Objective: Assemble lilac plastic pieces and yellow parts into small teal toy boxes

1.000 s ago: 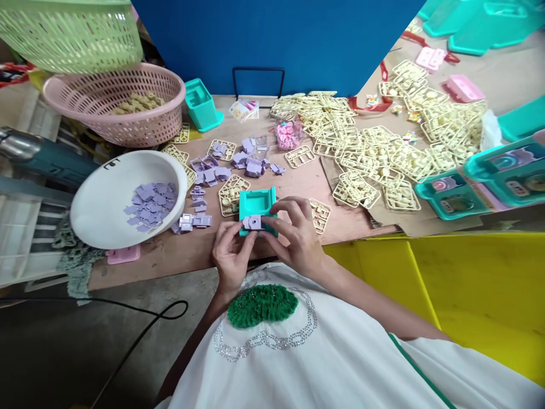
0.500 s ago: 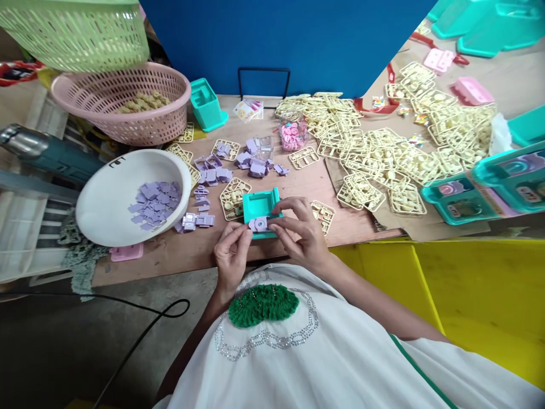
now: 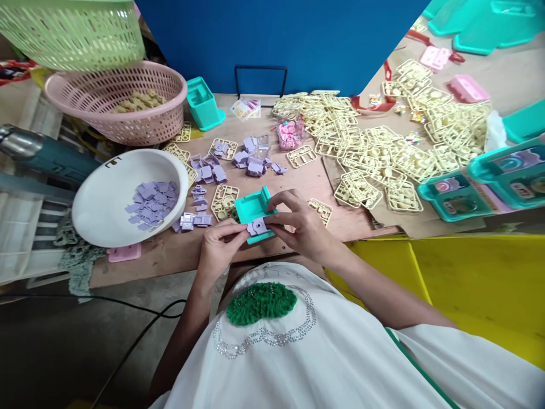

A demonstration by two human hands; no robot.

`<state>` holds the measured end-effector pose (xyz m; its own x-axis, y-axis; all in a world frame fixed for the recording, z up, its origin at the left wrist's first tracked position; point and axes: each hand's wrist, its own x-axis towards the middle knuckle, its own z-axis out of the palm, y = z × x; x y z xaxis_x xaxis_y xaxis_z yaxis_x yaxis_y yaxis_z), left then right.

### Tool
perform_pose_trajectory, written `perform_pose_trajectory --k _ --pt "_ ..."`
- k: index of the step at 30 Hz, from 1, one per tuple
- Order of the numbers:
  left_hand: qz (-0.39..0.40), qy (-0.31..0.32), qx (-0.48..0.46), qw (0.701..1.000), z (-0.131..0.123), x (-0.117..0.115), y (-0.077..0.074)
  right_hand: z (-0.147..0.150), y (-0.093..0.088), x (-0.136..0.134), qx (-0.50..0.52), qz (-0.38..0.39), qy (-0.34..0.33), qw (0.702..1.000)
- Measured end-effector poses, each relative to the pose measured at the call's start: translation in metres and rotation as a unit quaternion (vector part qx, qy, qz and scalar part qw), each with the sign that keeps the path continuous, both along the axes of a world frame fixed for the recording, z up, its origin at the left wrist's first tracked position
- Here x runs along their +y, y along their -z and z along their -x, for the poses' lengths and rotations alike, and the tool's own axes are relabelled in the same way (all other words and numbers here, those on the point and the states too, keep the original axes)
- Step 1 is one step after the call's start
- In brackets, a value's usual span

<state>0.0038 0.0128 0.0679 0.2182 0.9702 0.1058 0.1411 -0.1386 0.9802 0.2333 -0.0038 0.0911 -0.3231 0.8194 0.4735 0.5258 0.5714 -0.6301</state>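
A small lilac plastic piece (image 3: 256, 227) with a dark round spot in its middle is held level between my two hands. My left hand (image 3: 219, 247) pinches its left end between thumb and fingers. At its right end is my right hand (image 3: 300, 227), thumb and fingers closed on it, with the upper fingers by the raised side of a teal plastic case (image 3: 252, 209). That case lies tilted under the lilac piece at the table's front edge. Right-hand fingertips cover part of both. Cream part frames (image 3: 224, 200) lie just left of the case.
A white bowl (image 3: 100, 211) of lilac pieces stands left, below a pink basket (image 3: 123, 130). Loose lilac parts (image 3: 255, 166) and a clear box of pink pieces (image 3: 290, 133) sit behind my hands. Cream frames (image 3: 370, 150) heap toward the right, near teal cases (image 3: 457, 199). A yellow bin (image 3: 481, 278) stands below.
The teal case has turned and tilted, its left side shifting left. My left hand has moved slightly left with its fingers straighter. Both hands still grip the lilac piece.
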Motion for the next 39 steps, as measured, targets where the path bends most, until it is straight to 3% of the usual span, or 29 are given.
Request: perform_pose_trajectory --k 9,17,21,29,39 --pt "-0.064 -0.076 -0.012 0.995 -0.014 -0.014 0.014 0.009 0.019 -0.021 0.072 -0.013 0.009 0.997" --pt "-0.153 -0.045 0.055 0.986 -0.007 -0.008 0.012 0.004 0.034 -0.027 0.085 -0.052 -0.006 0.995" --pt "-0.150 -0.017 0.057 0.987 -0.002 -0.004 0.011 0.006 0.032 -0.027 0.078 -0.062 0.021 0.995" --pt "-0.184 -0.009 0.038 0.982 -0.004 0.002 0.010 0.001 0.029 -0.020 0.079 -0.065 -0.020 0.995" --pt "-0.151 0.060 0.036 0.986 0.002 0.017 0.011 0.001 0.028 -0.018 0.073 -0.052 -0.013 0.996"
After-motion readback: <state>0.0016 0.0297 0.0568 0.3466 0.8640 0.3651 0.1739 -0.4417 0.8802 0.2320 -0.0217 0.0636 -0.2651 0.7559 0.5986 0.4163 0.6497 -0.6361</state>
